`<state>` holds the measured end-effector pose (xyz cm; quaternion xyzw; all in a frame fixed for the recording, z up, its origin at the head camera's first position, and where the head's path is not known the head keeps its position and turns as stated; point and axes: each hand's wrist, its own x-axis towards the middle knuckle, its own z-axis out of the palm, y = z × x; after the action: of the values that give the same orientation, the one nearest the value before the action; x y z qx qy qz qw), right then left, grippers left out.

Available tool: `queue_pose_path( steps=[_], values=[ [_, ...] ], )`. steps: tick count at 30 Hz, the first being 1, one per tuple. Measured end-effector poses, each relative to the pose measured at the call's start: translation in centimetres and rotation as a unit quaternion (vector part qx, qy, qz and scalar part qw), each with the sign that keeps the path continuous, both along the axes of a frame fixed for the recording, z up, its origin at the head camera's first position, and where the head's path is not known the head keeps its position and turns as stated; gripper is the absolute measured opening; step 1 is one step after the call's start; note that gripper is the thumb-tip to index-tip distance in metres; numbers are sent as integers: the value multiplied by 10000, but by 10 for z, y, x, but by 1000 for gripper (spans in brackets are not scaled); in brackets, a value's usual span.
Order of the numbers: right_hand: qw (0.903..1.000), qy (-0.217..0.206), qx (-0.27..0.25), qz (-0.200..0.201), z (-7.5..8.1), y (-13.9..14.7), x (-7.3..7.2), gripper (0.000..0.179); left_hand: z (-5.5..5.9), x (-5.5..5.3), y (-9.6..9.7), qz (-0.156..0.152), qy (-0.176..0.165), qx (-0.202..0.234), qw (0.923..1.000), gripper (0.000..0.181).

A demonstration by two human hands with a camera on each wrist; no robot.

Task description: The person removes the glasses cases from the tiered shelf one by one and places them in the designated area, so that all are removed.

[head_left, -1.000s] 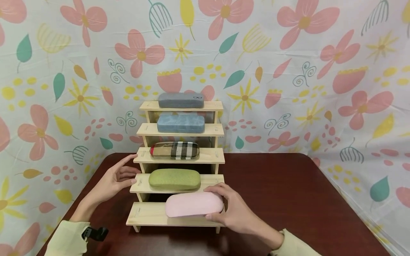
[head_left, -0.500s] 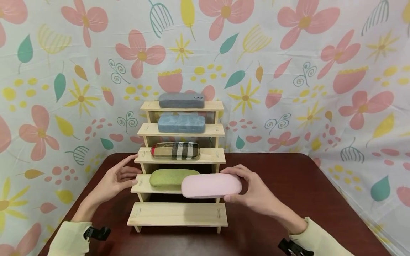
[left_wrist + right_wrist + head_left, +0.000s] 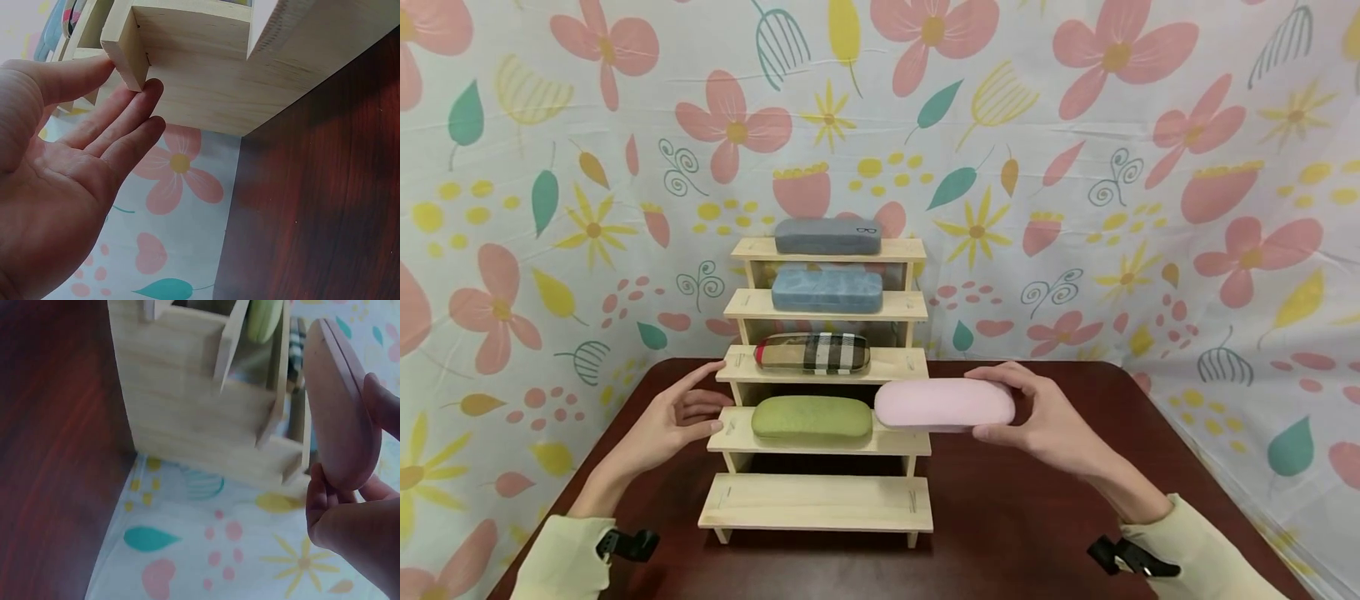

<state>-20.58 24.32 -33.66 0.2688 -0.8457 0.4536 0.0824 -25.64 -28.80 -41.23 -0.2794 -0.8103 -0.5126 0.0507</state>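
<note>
My right hand (image 3: 1048,417) grips a pink glasses case (image 3: 943,403) by its right end. The case is held up beside the right end of the green case's step, its left part in front of that step. In the right wrist view, the thumb and fingers lie on either side of the pink glasses case (image 3: 340,406). At the left of the wooden step rack (image 3: 816,504), my left hand (image 3: 662,425) touches the ends of its steps. The left wrist view shows extended fingers (image 3: 119,137) and the thumb at a step's end.
A green case (image 3: 812,417), a plaid case (image 3: 812,353), a light blue case (image 3: 827,290) and a grey case (image 3: 827,237) sit on separate steps, going upward. The bottom step is bare. The rack stands on a dark red-brown table (image 3: 1037,500), with a flowered cloth (image 3: 1000,192) behind.
My right hand has lifted the pink glasses case off the bottom step and carried it up and to the right, past the green case. My left hand has stayed at the rack.
</note>
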Motion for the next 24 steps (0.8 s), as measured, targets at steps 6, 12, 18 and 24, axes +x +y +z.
queue_pose_path(
  steps=[6, 12, 18, 24],
  values=[
    [9999, 13, 101, -87, 5, 20, -6, 57, -1, 0, -1, -15, 62, -6, 10000, 83],
    [9994, -135, 177, -262, 7, 45, -14, 58, 0, -1, -1, -38, 95, 30, 9999, 83],
    [9990, -249, 96, -366, 2, 70, -19, 56, -1, -1, -2, -31, 94, 21, 9999, 84],
    [9982, -463, -63, -373, -9, 89, -24, 58, -2, -1, -2, -19, 101, -23, 9999, 83]
  ],
)
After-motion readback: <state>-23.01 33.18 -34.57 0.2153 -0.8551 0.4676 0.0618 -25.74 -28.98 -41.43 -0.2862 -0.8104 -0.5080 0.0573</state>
